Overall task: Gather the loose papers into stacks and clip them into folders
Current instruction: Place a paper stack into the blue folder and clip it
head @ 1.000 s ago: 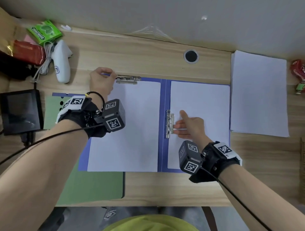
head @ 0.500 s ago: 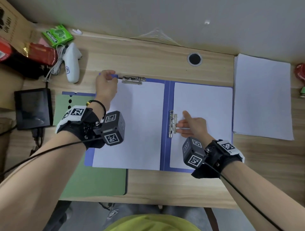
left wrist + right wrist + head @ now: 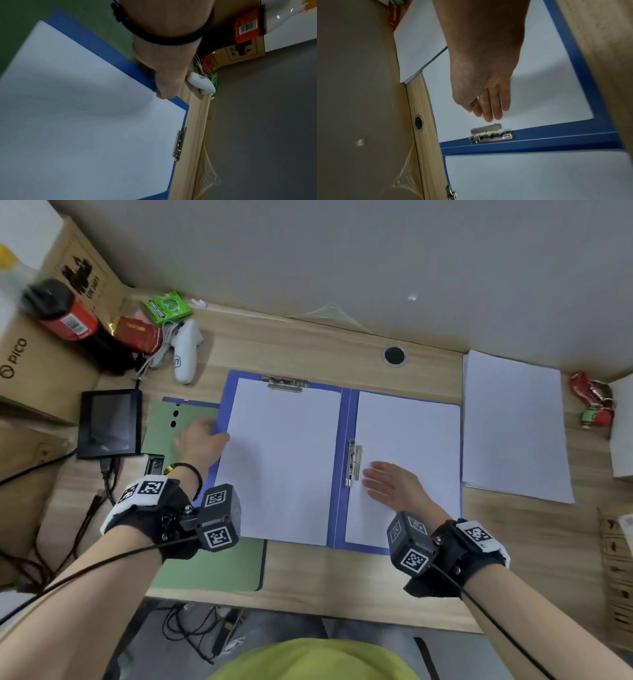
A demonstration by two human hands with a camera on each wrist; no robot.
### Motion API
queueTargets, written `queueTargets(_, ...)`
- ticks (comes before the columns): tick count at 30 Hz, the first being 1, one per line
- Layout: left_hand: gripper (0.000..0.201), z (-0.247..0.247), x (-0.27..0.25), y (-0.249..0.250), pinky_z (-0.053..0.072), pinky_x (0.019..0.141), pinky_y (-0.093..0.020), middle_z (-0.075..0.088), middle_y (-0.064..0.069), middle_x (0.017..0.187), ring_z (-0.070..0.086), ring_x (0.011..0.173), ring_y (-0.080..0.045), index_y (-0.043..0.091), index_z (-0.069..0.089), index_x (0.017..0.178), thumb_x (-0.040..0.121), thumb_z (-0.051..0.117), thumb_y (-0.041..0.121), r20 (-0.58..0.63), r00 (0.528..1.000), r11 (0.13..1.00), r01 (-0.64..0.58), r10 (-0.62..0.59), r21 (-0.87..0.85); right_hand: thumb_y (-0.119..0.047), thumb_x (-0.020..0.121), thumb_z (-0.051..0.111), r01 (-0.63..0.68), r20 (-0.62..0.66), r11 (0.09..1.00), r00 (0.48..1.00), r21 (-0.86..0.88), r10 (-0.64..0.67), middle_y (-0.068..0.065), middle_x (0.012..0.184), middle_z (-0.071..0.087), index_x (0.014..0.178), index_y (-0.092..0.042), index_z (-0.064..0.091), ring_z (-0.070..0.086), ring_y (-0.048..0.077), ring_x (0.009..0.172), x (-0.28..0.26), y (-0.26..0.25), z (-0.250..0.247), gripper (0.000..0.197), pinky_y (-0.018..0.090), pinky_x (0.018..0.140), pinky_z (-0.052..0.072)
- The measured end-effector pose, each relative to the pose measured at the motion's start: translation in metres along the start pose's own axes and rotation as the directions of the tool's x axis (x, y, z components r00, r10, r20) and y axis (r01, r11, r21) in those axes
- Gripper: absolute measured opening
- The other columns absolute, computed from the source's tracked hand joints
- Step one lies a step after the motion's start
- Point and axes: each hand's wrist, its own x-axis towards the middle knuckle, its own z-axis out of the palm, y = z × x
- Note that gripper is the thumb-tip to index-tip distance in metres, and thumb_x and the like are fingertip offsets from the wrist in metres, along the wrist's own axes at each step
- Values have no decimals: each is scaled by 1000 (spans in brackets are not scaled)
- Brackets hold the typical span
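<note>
An open blue folder [image 3: 349, 412] lies on the desk. Its left paper stack [image 3: 284, 457] sits under the top clip [image 3: 284, 383], and its right paper stack [image 3: 411, 440] sits under the side clip [image 3: 352, 462] by the spine. My left hand [image 3: 202, 436] is at the folder's left edge. Its thumb lies on that edge [image 3: 163, 94] and its fingers are hidden beyond it. My right hand [image 3: 387, 481] rests flat on the right stack, with straight fingers [image 3: 489, 111] just short of the side clip [image 3: 489, 133].
A loose paper stack [image 3: 513, 422] lies right of the folder. A green folder [image 3: 212, 563] pokes out under its left side. A black tablet [image 3: 109, 422], white controller [image 3: 186, 354], red bottle [image 3: 65, 316] and cardboard box [image 3: 34, 354] crowd the left.
My left hand has come down from the folder's top left corner beside the top clip to the middle of its left edge. My right hand stays on the right stack.
</note>
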Motion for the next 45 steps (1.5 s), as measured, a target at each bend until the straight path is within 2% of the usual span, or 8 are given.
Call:
queueTargets(8, 51, -20, -40, -3, 49, 87, -39, 60, -12, 111, 60, 98, -29, 3, 49, 135, 89, 67, 11, 99, 994, 980, 66, -48, -186, -28, 97, 54, -24, 98, 986, 994, -165, 41, 3, 115, 66, 122, -18, 56, 60, 17, 102, -31, 40, 8, 28, 29, 83, 51)
queueTargets(15, 24, -58, -105, 49, 53, 57, -23, 69, -8, 104, 67, 67, -9, 10, 57, 121, 98, 52, 15, 192, 957, 914, -131, 218, -384, -34, 96, 53, 5, 132, 970, 991, -245, 28, 1, 115, 62, 126, -20, 49, 59, 21, 100, -46, 38, 41, 33, 30, 75, 53)
queueTargets(21, 39, -41, -159, 120, 44, 43, -20, 64, -3, 86, 54, 48, -10, 17, 52, 127, 90, 54, 5, 242, 883, 831, -241, 402, -501, -55, 89, 53, 225, 372, 965, 914, -133, -162, -10, 134, 36, 130, -33, 44, 37, 21, 130, -104, -14, 55, 47, 53, 102, 43)
queueTargets(26, 33, 24, -205, 160, 53, 54, -27, 61, -4, 91, 57, 62, -14, 20, 56, 126, 93, 60, 18, 503, 693, 830, -263, 517, -491, -53, 94, 47, 389, 476, 917, 826, -94, -301, -4, 121, 59, 123, -30, 60, 58, 19, 108, -151, -48, 39, 40, 44, 83, 54)
queueTargets(30, 30, 66, -215, 164, 60, 77, -37, 65, -2, 106, 66, 84, -20, 21, 59, 124, 94, 59, 20, 620, 622, 876, -285, 478, -389, -10, 98, 38, 442, 291, 863, 882, -245, -370, -1, 109, 67, 128, -27, 55, 64, 20, 94, -147, -46, -12, 38, 38, 80, 52)
queueTargets(33, 25, 87, -196, 144, 56, 91, -35, 61, -1, 113, 63, 91, -17, 22, 59, 120, 95, 57, 22, 621, 680, 920, -269, 391, -286, 3, 93, 36, 360, 124, 903, 933, -236, -339, -5, 110, 69, 121, -27, 58, 66, 16, 99, -134, -25, -58, 47, 36, 85, 51)
queueTargets(38, 33, 94, -162, 87, 42, 74, -26, 54, -4, 103, 50, 87, -15, 12, 52, 130, 98, 45, 11, 451, 876, 982, -119, 173, -145, -12, 98, 38, 74, -191, 960, 973, -271, -129, 1, 129, 45, 140, -23, 37, 41, 21, 130, -108, 27, -118, 44, 40, 96, 36)
queueTargets(45, 34, 101, -153, 28, 47, 65, -25, 60, -2, 88, 57, 77, -13, 10, 53, 131, 97, 48, 11, 506, 862, 988, 95, -21, -120, -17, 94, 50, -8, -231, 984, 972, -179, -34, 0, 121, 54, 125, -25, 45, 49, 15, 112, -76, 60, -121, 32, 30, 78, 41)
